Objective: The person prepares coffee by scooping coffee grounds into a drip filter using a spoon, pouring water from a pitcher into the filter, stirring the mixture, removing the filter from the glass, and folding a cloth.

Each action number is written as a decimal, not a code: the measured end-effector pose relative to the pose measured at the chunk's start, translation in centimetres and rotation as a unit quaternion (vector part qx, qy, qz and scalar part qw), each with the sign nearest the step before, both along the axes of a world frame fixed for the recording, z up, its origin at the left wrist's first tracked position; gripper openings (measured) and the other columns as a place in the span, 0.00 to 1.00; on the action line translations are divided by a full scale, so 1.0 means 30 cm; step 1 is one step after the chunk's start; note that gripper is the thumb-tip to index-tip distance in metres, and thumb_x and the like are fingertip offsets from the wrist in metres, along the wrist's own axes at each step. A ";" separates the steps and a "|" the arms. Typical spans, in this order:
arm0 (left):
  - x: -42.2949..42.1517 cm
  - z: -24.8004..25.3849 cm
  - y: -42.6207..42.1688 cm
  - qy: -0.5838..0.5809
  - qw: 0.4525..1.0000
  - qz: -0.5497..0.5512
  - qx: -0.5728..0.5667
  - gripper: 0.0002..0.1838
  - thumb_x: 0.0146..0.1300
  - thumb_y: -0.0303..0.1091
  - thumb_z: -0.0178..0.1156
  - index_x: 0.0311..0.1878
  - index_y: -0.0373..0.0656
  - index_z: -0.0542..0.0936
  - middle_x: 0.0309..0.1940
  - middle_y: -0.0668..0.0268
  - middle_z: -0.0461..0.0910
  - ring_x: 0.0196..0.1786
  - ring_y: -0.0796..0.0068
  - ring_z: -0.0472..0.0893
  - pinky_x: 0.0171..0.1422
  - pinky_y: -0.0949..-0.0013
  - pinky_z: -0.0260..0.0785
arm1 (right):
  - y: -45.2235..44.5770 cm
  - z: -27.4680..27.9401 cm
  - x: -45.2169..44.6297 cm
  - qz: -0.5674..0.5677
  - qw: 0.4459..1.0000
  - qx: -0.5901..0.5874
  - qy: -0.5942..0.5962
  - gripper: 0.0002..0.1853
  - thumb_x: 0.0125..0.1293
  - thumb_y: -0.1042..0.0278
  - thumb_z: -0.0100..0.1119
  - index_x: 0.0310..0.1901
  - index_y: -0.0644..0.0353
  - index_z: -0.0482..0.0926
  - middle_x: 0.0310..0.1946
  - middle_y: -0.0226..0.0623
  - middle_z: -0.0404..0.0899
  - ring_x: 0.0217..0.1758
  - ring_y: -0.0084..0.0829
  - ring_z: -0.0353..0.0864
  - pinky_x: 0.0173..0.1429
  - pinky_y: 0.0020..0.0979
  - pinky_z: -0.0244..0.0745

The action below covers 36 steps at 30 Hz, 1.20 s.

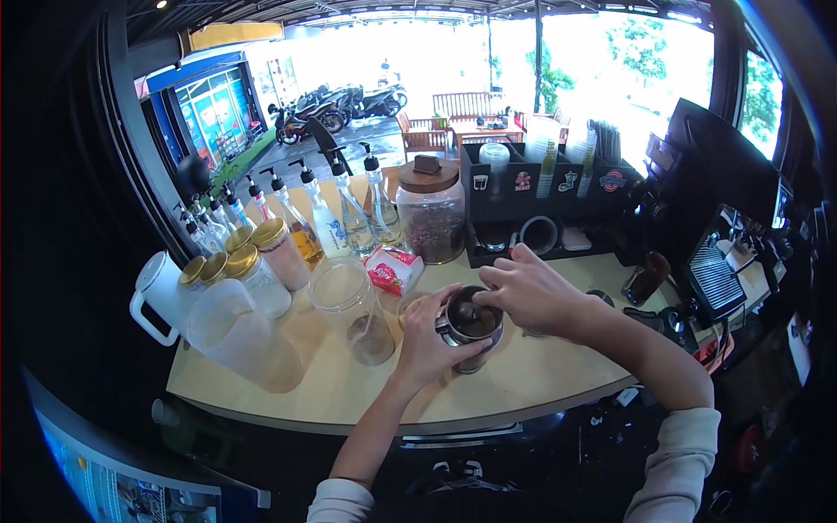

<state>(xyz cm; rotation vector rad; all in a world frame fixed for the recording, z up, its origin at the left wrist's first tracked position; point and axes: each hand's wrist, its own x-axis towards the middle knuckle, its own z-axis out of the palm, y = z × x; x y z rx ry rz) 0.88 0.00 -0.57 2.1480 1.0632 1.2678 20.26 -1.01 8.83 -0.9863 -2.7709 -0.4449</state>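
Observation:
Near the counter's front edge, my left hand [427,336] is wrapped round a metal cup [493,338] with a dark inside. Its thumb lies along the front and its fingers reach the far side. Over the cup's right rim, my right hand [532,292] is closed, fingertips pinched down at the opening. Whatever it grips is too small or hidden to name. Left of the cup stands a clear plastic jar [344,301] with brown powder low inside. A red and white packet [394,268] lies just behind.
Pump bottles [327,222] line the counter's back left, with gold-lidded jars [261,283] before them. A white pitcher [157,292] and a large clear container [235,336] stand left. Behind are a wooden-lidded glass jar [432,218] and a black cup organizer [549,205]. A monitor [711,161] stands right.

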 end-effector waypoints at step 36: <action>-0.043 -0.006 0.065 -0.069 0.993 -0.059 0.079 0.50 0.33 0.35 0.80 0.64 0.41 0.65 0.60 0.60 0.71 0.63 0.65 0.73 0.68 0.63 0.65 | -0.075 0.025 -0.008 0.093 0.966 0.243 0.012 0.04 0.50 0.67 0.56 0.28 0.55 0.75 0.33 0.28 0.72 0.41 0.25 0.72 0.43 0.31 0.63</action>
